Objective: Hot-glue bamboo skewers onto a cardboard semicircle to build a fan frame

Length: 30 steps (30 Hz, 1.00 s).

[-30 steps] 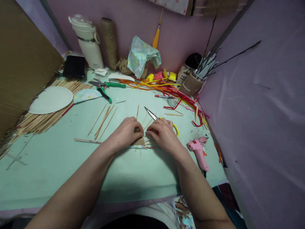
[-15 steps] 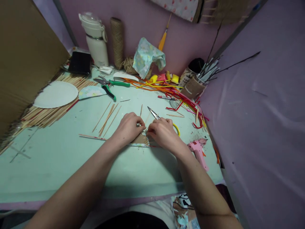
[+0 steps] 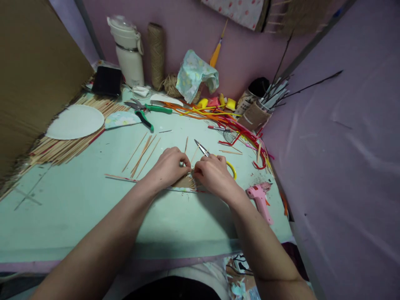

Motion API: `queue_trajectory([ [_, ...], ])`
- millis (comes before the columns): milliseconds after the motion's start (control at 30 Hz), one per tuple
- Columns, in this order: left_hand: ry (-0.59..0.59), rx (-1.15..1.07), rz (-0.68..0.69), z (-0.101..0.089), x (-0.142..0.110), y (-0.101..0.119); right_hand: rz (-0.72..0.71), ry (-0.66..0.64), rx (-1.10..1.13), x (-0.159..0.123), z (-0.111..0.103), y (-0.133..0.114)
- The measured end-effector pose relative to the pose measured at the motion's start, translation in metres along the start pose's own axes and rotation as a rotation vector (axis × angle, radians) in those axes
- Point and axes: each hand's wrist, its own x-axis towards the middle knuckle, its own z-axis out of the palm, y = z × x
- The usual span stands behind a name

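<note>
Between my hands lies a small brown cardboard piece (image 3: 184, 182) with short thin sticks along its right side and a patterned strip at its near edge. My left hand (image 3: 171, 168) is closed over the cardboard's upper left part, thumb and index finger pinched at its top. Opposite it, almost touching, my right hand (image 3: 212, 173) has its fingers curled together at the stick ends; what they pinch is hidden. A thin pale stick (image 3: 196, 153) rises from between the fingertips. Beneath the right hand lie scissors (image 3: 201, 148), their yellow handle showing on the right.
Loose sticks (image 3: 143, 156) lie left of my hands, green-handled pliers (image 3: 145, 112) beyond. A pink glue gun (image 3: 260, 202) rests at right. Colourful pipe cleaners (image 3: 215, 114) run along the back near a white bottle (image 3: 128, 54) and twine roll (image 3: 156, 56). A white oval (image 3: 76, 121) covers piled sticks.
The view has shifted slightly, so the background sits a little further right. Both hands stay at the cardboard piece with almost the same pinch.
</note>
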Motion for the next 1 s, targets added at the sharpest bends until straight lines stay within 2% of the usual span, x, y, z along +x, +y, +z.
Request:
queue_trajectory([
  [167,-0.13,0.063,0.051,-0.0073,-0.0071,-0.0007,0.008,-0.019,-0.01,-0.0009,-0.0027,-0.0021],
  [300,-0.191,0.084,0.056,-0.0059,-0.0095,-0.0005,0.013,-0.028,-0.02,-0.0018,-0.0047,-0.0031],
  [567,-0.217,0.119,0.055,-0.0002,-0.0078,-0.0016,0.006,-0.028,-0.036,-0.0022,-0.0037,-0.0032],
  [1000,-0.225,0.099,0.06,-0.0045,-0.0077,-0.0018,-0.023,0.038,-0.083,-0.0026,0.0035,-0.0015],
])
